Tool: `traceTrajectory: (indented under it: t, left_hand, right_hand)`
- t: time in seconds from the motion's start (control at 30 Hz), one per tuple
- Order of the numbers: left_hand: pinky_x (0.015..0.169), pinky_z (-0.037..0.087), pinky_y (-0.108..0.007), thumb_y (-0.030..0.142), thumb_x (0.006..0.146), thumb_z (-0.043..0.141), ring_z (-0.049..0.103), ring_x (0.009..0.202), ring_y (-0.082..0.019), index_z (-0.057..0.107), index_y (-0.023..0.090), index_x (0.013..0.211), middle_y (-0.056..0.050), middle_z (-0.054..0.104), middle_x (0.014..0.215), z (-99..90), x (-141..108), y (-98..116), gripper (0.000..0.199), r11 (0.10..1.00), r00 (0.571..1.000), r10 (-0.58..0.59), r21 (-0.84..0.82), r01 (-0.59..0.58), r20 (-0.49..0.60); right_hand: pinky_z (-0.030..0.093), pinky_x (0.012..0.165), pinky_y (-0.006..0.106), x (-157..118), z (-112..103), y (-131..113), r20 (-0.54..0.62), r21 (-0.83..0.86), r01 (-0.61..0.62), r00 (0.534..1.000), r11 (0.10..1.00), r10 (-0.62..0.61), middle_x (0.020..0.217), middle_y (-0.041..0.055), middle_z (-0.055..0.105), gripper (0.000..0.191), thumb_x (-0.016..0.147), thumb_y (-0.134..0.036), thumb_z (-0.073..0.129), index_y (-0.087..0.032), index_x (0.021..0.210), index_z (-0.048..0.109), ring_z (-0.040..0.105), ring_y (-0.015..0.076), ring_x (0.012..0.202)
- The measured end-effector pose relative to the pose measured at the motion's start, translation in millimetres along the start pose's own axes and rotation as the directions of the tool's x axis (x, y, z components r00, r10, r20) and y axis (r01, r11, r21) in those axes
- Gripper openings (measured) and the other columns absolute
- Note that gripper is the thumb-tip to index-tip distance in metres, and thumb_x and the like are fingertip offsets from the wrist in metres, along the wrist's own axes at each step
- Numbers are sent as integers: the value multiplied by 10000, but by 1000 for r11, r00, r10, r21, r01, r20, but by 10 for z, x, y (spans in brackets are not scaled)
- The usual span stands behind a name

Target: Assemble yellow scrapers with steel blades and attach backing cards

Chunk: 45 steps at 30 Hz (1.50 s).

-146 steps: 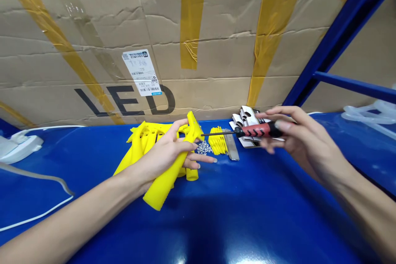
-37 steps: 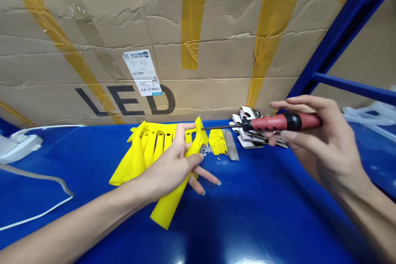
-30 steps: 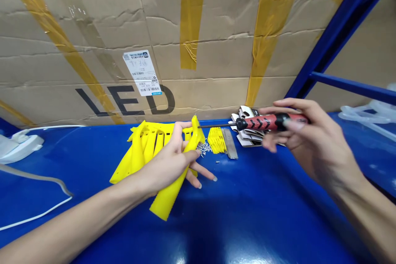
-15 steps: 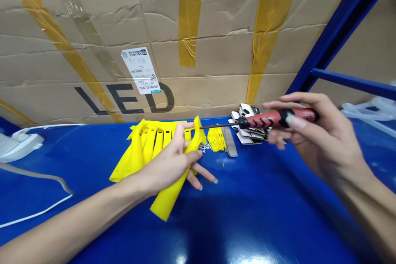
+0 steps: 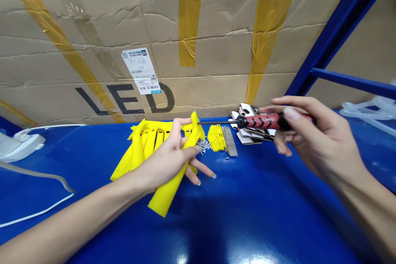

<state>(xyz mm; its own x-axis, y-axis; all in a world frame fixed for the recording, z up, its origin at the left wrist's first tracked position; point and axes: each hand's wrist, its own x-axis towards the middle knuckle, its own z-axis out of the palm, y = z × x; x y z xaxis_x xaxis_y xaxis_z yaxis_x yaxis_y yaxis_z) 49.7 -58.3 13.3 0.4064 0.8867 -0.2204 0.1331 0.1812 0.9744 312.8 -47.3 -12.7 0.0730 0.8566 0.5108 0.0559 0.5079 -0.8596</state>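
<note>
My left hand [image 5: 173, 154] is closed round a yellow plastic handle-like part [image 5: 168, 194], which slants with its narrow head up. In my right hand [image 5: 321, 140] is a screwdriver [image 5: 262, 121] with a red and black grip, held level. Its thin shaft points left, and the tip meets the head of the yellow part. Small screws [image 5: 204, 146] lie in a heap just right of my left hand. Beside them are a stack of small yellow pieces [image 5: 216, 137] and grey metal blades [image 5: 229, 141]. Several more yellow parts [image 5: 136, 152] lie behind my left hand.
White and black cards [image 5: 247, 132] are piled behind the screwdriver. A large taped cardboard box [image 5: 216, 86] stands along the back of the blue table [image 5: 216, 222]. At the left are a white device [image 5: 23, 146] and cables; clear tubing [image 5: 368, 111] and a blue frame stand right.
The yellow part and my left hand have shifted slightly up and left. My right fingers have moved on the screwdriver's grip. The loose screw near the blades lies a little further back.
</note>
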Motion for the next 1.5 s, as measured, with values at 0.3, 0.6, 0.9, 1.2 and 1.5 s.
traceTrajectory:
  t: [0.3, 0.6, 0.9, 1.2, 1.5]
  left_hand:
    - [428, 493, -170, 175, 933, 576, 772, 682, -271, 192, 254, 1399, 43, 587, 698, 0, 32, -30, 609, 999, 1000, -20, -30, 20, 6]
    - [430, 487, -167, 156, 957, 536, 749, 595, -228, 200, 234, 1376, 35, 607, 665, -17, 26, -20, 543, 999, 999, -43, -6, 43, -10]
    - [441, 505, -183, 177, 942, 569, 763, 641, -255, 208, 237, 1380, 21, 617, 692, -19, 36, -21, 571, 999, 1000, -29, -22, 29, 1]
    - [444, 514, -166, 163, 960, 538, 776, 702, -265, 215, 267, 1366, 38, 598, 700, -30, 43, -82, 530, 1000, 999, -31, -1, 31, 16]
    - [457, 513, -158, 159, 974, 511, 768, 657, -232, 155, 242, 1426, 11, 660, 662, -50, 46, -74, 582, 999, 998, -39, -29, 41, 55]
  right_hand:
    - [546, 495, 287, 8, -6, 19, -20, -74, 82, 996, 994, -84, 1132, 65, 727, 295, 804, -254, 781, -272, 1092, 725, 656, 143, 611]
    - [558, 529, 278, 12, -26, 6, -5, -1, 48, 999, 999, -48, 1197, 50, 708, 375, 778, -240, 785, -303, 1140, 707, 694, 179, 767]
    - [501, 434, 290, 8, -9, 29, -15, -56, 19, 1000, 998, -20, 1097, 48, 738, 327, 882, -368, 696, -343, 1207, 680, 633, 145, 541]
    - [510, 423, 295, 10, -12, -7, -32, -38, -5, 999, 999, 4, 1136, 81, 749, 357, 840, -325, 736, -309, 1195, 696, 659, 162, 548]
    - [576, 584, 308, -5, 2, 6, -44, -60, 91, 995, 994, -94, 1247, 77, 708, 376, 794, -225, 784, -297, 1154, 701, 713, 199, 816]
